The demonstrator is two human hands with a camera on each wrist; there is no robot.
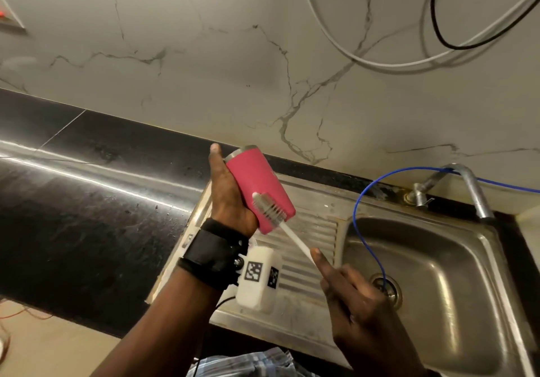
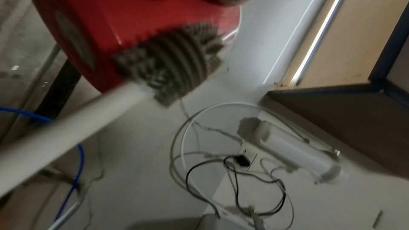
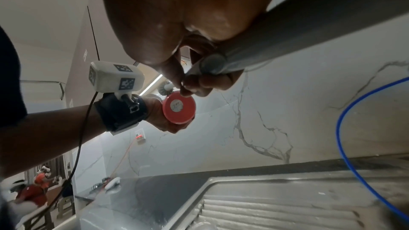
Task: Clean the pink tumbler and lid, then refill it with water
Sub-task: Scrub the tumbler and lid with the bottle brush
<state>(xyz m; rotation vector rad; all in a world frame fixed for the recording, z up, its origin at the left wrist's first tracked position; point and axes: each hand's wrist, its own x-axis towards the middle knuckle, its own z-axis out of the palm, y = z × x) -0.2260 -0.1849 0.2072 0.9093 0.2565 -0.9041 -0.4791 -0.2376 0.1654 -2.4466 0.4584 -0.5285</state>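
My left hand (image 1: 226, 192) grips the pink tumbler (image 1: 260, 188), tilted with its steel rim away from me and its base toward me, above the sink's drainboard. A grey bristle brush (image 1: 268, 207) on a white handle (image 1: 298, 243) lies against the tumbler's outer wall near the base. My right hand (image 1: 347, 292) holds that handle, index finger stretched along it. The left wrist view shows the brush head (image 2: 170, 66) pressed on the tumbler (image 2: 106, 24) side. From the right wrist I see the tumbler's round base (image 3: 178, 107) and the handle (image 3: 287, 32) in my fingers. No lid is in view.
A steel sink (image 1: 455, 274) with a drain lies at the right, its ribbed drainboard (image 1: 309, 230) under my hands. A tap (image 1: 470, 189) stands at the back. A blue tube (image 1: 362, 222) runs into the drain. Black countertop (image 1: 87, 201) spreads to the left; cables hang on the marble wall.
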